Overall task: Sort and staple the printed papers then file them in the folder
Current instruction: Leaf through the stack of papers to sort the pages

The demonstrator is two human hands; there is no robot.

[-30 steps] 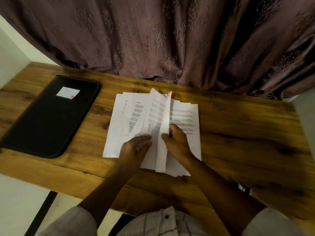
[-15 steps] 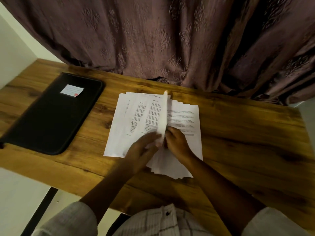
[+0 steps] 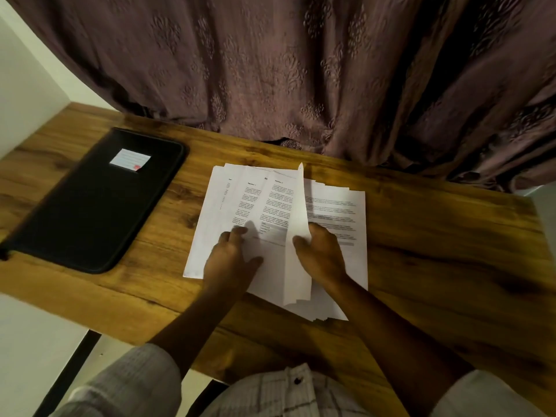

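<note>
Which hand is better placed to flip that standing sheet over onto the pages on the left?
Right, probably. The right hand pinches the raised sheet near its lower part, so it can swing it over. The left hand lies flat on the spread pages, holding them down.

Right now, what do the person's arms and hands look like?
The left hand and right hand are bare: no gloves, rings or watch visible. The forearms are bare too. The left sleeve and right sleeve, pale shirt cloth, end near the elbows.
</note>
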